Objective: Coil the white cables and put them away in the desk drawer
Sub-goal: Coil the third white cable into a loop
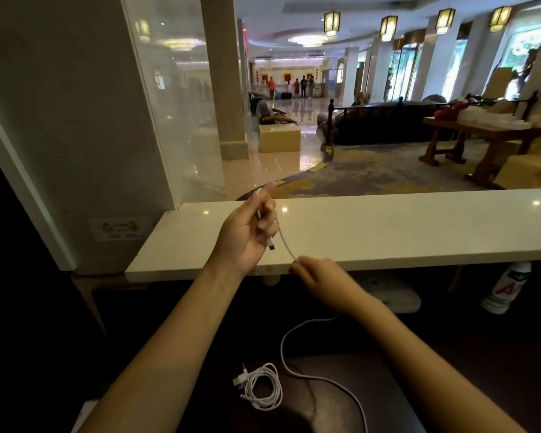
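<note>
My left hand [247, 232] is raised over the white counter ledge [388, 226], gripping one end of a white braided cable [294, 370] whose USB plug hangs below the fingers. My right hand [319, 276] pinches the same cable a short way along, just at the ledge's front edge. From there the cable drops in a loose curve onto the dark desk surface [388, 385] and runs off the bottom of the view. A second white cable [263, 387] lies coiled on the dark surface between my forearms, plugs sticking out at its left. No drawer is visible.
A glass partition [169, 104] stands at the left end of the ledge. A white bottle with red lettering [506, 287] sits under the ledge at right, beside a white box-like device [397, 300]. Beyond is a hotel lobby with a wooden table [481, 132] and distant people.
</note>
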`<state>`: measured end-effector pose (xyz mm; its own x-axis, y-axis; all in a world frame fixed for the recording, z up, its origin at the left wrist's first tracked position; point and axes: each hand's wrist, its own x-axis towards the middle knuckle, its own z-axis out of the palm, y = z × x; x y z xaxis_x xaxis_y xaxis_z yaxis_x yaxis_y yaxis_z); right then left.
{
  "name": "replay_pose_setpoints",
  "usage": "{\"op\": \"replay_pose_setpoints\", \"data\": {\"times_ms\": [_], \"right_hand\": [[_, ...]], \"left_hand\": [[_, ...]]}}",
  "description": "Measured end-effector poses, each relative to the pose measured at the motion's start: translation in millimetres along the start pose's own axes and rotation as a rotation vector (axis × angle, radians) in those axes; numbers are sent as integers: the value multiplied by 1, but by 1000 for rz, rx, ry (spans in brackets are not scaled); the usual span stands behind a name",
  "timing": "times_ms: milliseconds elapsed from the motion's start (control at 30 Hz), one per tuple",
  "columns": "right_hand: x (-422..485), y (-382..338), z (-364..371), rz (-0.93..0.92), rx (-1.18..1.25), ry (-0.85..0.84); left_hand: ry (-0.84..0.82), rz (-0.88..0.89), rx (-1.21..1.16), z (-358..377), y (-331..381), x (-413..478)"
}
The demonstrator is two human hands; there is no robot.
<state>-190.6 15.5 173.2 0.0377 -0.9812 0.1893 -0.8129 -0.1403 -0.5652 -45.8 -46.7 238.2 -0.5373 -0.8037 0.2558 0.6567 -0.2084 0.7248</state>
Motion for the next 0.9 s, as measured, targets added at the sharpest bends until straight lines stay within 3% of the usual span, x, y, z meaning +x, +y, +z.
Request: {"op": "replay_pose_setpoints", "data": {"times_ms": [100, 200, 267, 333, 467, 600, 667, 733, 833, 900], "right_hand": [[-14, -16, 13, -82, -83, -55], [-24, -34, 4, -189, -247, -64], [-23, -47, -15, -263, -322, 18], [-16, -55, -40, -295, -351, 98], [5, -53, -81, -260, -312, 210], [28, -27, -81, -171, -33, 182], [30, -16, -65, -121, 123, 167], [23, -11, -38, -5, 252, 105], [7, -8, 9, 58, 271, 41], [-4, -12, 30, -22, 176, 18]], "left_hand": [[122, 130, 167, -7, -6, 6], [149, 192, 666, -15, -11, 1], [85, 166, 1061, -17, -15, -5], [14, 33, 1198, -21, -15, -12], [-125, -367, 904, -28, -2, -28], [-255, -475, 286, -34, 2, -37], [-352, -450, 90, -32, 3, -39], [-345, -341, -104, -27, 5, -37], [-95, -149, -234, -19, 5, -25], [35, -46, -79, -16, -2, -17]]}}
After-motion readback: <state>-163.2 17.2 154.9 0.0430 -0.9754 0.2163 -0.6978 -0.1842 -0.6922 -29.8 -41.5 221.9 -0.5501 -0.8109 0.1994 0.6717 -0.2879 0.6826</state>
